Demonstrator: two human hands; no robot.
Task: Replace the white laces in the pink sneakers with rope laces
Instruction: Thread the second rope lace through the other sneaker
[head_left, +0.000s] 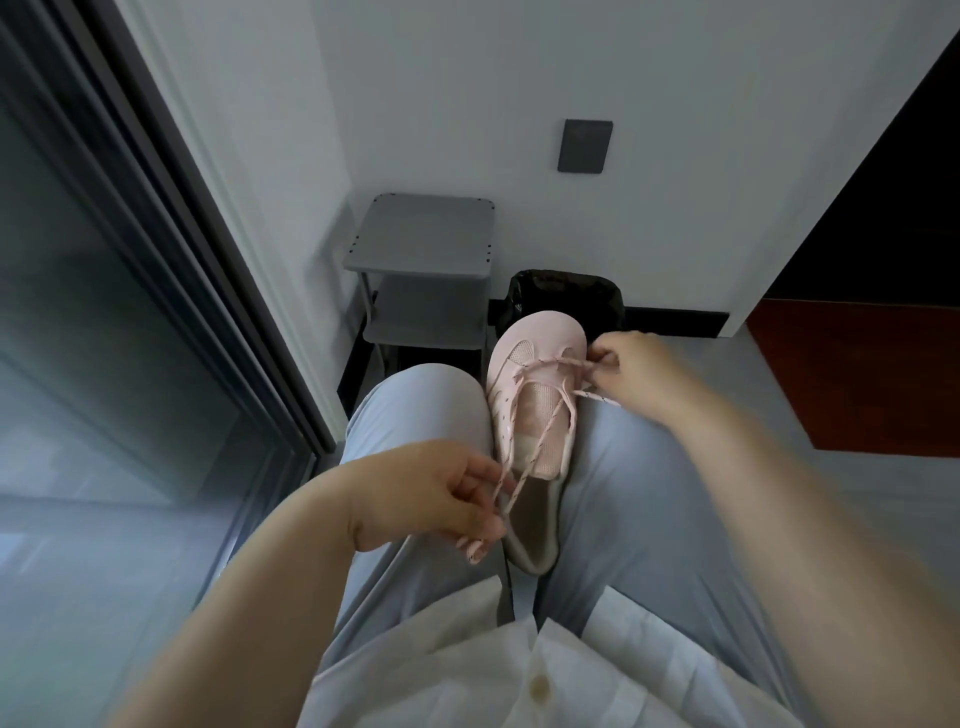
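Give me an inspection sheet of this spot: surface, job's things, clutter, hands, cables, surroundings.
Surface: lap, pale blue trousers.
Job's things: pink sneaker between the thighs, toe away; rope lace threaded through front eyelets; white laces not seen.
Clutter: nothing seen.
Hands: left hand pinches lace strands near the heel; right hand pinches lace beside the toe.
Cables: nothing seen.
Surroundings: grey shelf unit, black bin, dark wall plate, glass door at left.

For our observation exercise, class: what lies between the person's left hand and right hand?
In the head view, the pink sneaker lies between the left hand and the right hand, with the rope lace that both hands pinch strung across it.
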